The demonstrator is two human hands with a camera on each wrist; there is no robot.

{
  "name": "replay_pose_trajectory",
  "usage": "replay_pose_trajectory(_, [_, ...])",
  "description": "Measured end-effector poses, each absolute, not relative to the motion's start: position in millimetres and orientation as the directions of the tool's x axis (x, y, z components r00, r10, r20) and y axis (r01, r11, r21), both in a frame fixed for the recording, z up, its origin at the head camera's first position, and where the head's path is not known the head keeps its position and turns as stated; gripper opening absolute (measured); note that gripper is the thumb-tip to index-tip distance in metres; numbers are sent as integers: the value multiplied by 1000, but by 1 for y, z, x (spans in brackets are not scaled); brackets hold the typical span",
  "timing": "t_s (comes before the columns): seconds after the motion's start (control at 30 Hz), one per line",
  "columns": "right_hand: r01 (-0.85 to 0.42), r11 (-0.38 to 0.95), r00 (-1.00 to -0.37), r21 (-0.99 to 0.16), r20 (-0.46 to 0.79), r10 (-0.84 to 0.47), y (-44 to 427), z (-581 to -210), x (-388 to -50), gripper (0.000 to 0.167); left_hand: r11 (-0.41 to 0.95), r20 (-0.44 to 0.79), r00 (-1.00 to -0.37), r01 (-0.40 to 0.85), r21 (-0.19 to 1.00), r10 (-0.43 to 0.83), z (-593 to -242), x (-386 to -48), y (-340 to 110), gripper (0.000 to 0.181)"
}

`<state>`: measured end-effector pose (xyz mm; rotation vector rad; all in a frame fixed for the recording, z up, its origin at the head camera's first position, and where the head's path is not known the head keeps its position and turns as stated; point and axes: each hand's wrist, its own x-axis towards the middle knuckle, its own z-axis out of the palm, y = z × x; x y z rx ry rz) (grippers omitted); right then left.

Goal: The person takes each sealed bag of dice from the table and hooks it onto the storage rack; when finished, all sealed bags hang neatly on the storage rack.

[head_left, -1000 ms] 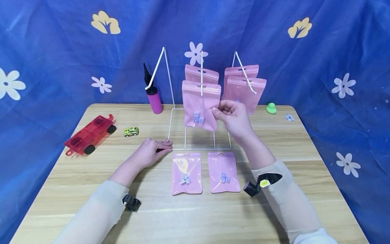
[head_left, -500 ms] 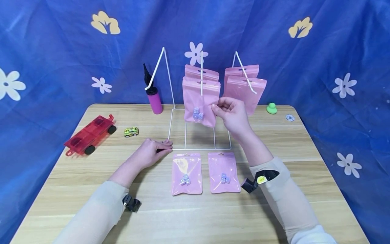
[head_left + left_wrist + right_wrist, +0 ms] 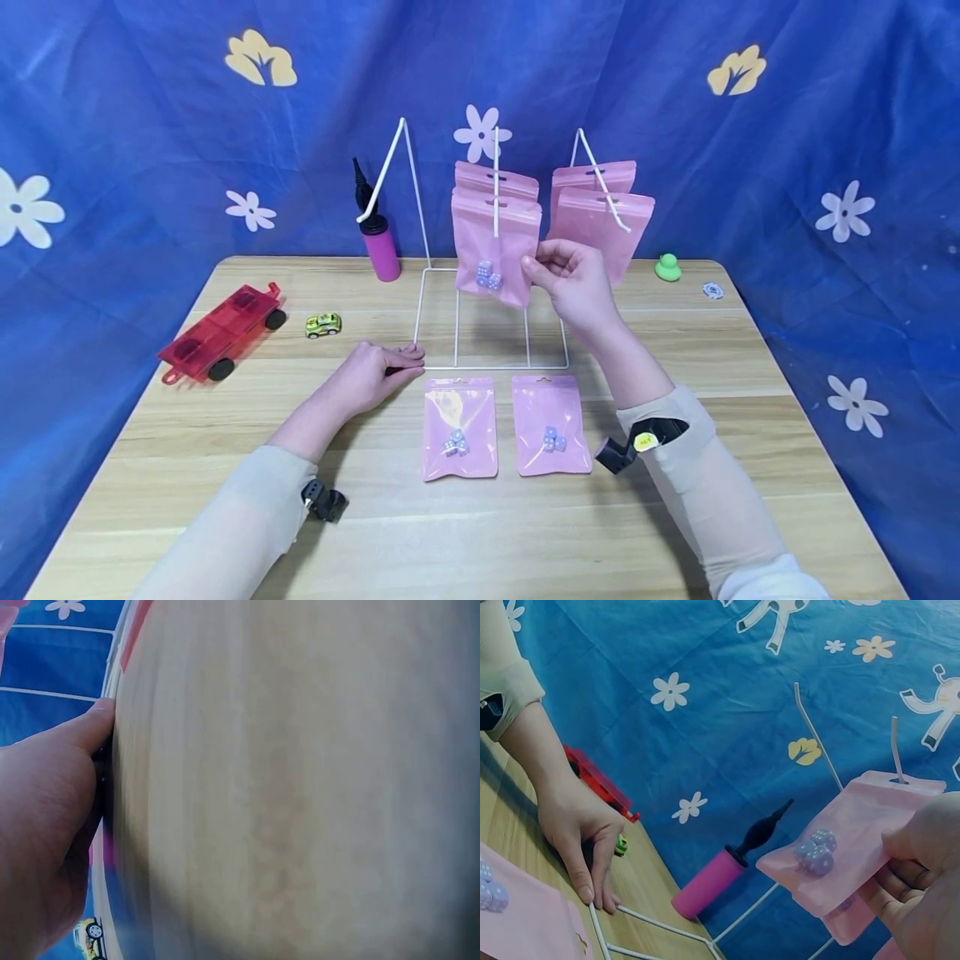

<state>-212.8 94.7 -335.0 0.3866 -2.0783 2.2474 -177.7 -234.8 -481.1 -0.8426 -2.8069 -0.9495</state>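
Note:
My right hand [image 3: 573,283] pinches the right edge of a pink zip bag [image 3: 480,242] with a few pale purple dice [image 3: 487,277] inside. This bag hangs on the middle prong of a white wire rack [image 3: 495,367], in front of another pink bag [image 3: 468,177]. In the right wrist view the prong [image 3: 896,746] passes through the bag's top slot. My left hand [image 3: 375,372] pinches the rack's front left base corner against the table. Two more pink bags [image 3: 603,225] hang on the right prong; the left prong [image 3: 382,171] carries none.
Two pink bags with dice, a left one [image 3: 459,417] and a right one [image 3: 551,417], lie before the rack. Around it are a magenta pump [image 3: 382,250], a red toy trailer [image 3: 225,329], a small toy car [image 3: 323,324], a green duck [image 3: 667,267] and a poker chip [image 3: 712,290].
The held bag has moved up and back along the middle prong, nearer the bag behind it, with my right hand following. My left hand has stayed on the rack's corner.

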Motion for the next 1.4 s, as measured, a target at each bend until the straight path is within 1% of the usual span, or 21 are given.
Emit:
replay_pose_trajectory(0.23, [-255, -19, -957, -967, 255, -138, 103, -340, -212, 19, 684, 189, -854, 504, 527, 484, -480, -176, -235, 20])
replay_pose_trajectory(0.47, [-291, 32, -942, -956, 281, -183, 117, -346, -206, 20, 694, 176, -848, 514, 505, 500, -479, -171, -233, 24])
replay_pose_trajectory(0.67, [-283, 71, -944, -957, 265, -196, 132, -351, -196, 22, 693, 193, -839, 532, 487, 509, -480, -166, -231, 30])
replay_pose_trajectory(0.87, [-269, 97, -949, -958, 248, -193, 147, -356, -190, 24, 690, 229, -831, 550, 471, 506, -480, -166, -231, 31])
replay_pose_trajectory(1.03, [-257, 149, -952, -955, 224, -207, 162, -364, -188, 24, 701, 211, -841, 535, 473, 499, -478, -166, -235, 35])
replay_pose_trajectory(1.13, [-271, 182, -943, -945, 223, -249, 172, -371, -187, 23, 712, 195, -853, 513, 479, 484, -471, -164, -236, 40])
replay_pose_trajectory(1.23, [-321, 231, -915, -919, 237, -327, 181, -380, -189, 22, 719, 189, -859, 503, 479, 475, -462, -162, -237, 43])
replay_pose_trajectory(1.4, [-410, 352, -866, -841, 237, -441, 191, -401, -193, 26, 704, 213, -842, 534, 469, 496, -444, -154, -235, 44])
